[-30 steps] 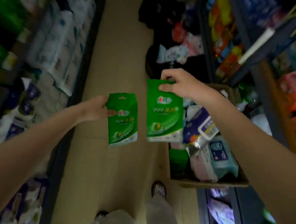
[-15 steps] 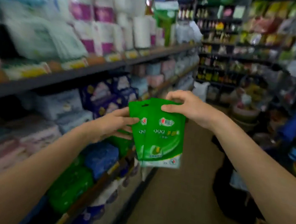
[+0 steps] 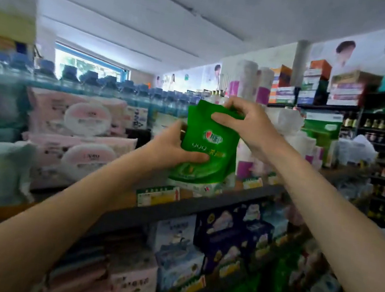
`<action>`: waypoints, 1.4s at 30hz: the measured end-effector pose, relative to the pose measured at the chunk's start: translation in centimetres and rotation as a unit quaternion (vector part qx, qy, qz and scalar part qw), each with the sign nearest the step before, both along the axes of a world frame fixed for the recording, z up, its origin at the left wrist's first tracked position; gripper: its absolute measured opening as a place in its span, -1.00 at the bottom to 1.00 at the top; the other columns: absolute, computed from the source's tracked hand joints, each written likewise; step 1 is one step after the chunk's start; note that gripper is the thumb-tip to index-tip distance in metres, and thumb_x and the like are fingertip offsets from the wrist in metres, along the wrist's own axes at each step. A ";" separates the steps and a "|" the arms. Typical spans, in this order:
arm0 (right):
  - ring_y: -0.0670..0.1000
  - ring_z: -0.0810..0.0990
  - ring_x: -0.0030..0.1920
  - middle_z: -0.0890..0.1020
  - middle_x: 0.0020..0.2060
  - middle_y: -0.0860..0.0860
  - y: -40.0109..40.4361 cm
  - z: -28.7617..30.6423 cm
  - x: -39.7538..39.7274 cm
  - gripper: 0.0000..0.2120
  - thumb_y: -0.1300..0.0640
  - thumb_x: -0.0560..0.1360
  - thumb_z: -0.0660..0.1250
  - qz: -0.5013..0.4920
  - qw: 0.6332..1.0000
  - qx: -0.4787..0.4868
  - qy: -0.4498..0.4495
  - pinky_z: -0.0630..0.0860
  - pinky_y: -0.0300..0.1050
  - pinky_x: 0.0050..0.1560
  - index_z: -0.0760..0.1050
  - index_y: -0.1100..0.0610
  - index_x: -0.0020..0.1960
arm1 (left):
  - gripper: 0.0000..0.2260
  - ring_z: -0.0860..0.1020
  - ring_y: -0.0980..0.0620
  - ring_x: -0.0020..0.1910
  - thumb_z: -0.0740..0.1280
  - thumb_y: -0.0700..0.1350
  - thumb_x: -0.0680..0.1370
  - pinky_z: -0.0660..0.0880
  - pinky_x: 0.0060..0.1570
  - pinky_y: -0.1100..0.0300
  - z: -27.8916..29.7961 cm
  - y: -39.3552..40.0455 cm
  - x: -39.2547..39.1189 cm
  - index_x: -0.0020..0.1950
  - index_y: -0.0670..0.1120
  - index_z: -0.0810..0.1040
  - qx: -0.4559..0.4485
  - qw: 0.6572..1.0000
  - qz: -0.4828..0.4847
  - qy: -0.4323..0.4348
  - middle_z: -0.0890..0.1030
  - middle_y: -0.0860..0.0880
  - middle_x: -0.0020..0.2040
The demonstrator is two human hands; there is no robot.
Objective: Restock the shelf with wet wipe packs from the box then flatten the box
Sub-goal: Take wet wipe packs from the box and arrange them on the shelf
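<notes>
Two green wet wipe packs, stacked front to back, are held upright just above the upper shelf board. My left hand grips their lower left side, thumb across the front. My right hand pinches their top edge from above. The packs' bottom edge is close to the shelf board, beside green packs standing there. The box is out of view.
Pink wipe packs fill the shelf to the left. White and purple packs stand to the right. A price label hangs on the shelf edge. Lower shelves hold blue, pink and green packs. Far shelves with bottles stand at right.
The view swung up from the floor and box to the shelf. Both hands brought the two packs together and raised them to the upper shelf.
</notes>
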State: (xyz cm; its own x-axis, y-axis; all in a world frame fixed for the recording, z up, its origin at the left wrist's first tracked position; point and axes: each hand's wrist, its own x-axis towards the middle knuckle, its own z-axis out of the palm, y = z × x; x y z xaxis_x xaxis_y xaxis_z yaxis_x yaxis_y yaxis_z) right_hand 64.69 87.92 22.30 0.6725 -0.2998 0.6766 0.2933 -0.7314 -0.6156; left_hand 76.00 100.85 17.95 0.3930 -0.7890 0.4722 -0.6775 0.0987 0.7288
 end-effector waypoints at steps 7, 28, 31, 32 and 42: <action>-0.02 0.51 0.00 0.48 -0.04 -0.06 -3.7 4.8 10.4 -0.31 0.15 0.28 0.54 -0.007 0.959 -0.245 0.144 0.48 -0.34 -0.12 0.23 0.04 0.27 | -0.32 0.48 -0.09 0.20 0.51 -0.06 0.35 0.48 0.19 -0.06 4.7 -3.3 8.9 0.34 -0.16 0.24 -0.018 0.970 0.217 -0.113 0.48 -0.12 0.22; 0.07 0.40 0.17 0.45 0.16 0.09 -10.1 1.6 30.1 -0.44 -0.02 0.39 0.43 0.017 0.885 -0.395 0.244 0.34 -0.13 0.16 0.35 0.16 0.30 | -0.67 0.47 -0.12 0.19 0.24 -0.13 0.56 0.40 0.19 0.10 5.3 -8.1 19.4 0.28 -0.24 0.42 0.394 0.832 0.343 -0.189 0.49 -0.15 0.25; 0.11 0.46 0.19 0.50 0.18 0.12 -8.9 1.3 30.5 -0.52 0.03 0.43 0.39 0.017 0.892 -0.383 0.239 0.40 -0.01 0.23 0.37 0.18 0.26 | -0.71 0.46 -0.12 0.23 0.22 -0.14 0.57 0.36 0.30 0.06 5.2 -8.2 19.6 0.25 -0.22 0.46 0.392 0.808 0.374 -0.233 0.50 -0.16 0.25; 0.11 0.48 0.17 0.52 0.17 0.12 -8.7 1.4 30.2 -0.57 0.08 0.44 0.38 0.035 0.901 -0.364 0.234 0.42 -0.05 0.18 0.39 0.19 0.24 | -0.73 0.48 -0.12 0.21 0.24 -0.14 0.57 0.36 0.30 0.06 5.2 -8.2 19.5 0.22 -0.23 0.48 0.385 0.800 0.387 -0.249 0.52 -0.16 0.21; -0.03 0.43 0.02 0.49 0.03 -0.02 -8.7 3.4 29.2 -0.72 0.13 0.47 0.35 0.040 0.888 -0.383 0.251 0.38 -0.20 0.00 0.44 0.11 0.16 | -0.74 0.45 0.05 -0.31 0.27 -0.16 0.52 0.43 -0.33 0.30 4.7 -7.6 19.3 -0.36 -0.11 0.35 0.312 0.827 0.404 -0.235 0.42 0.02 -0.36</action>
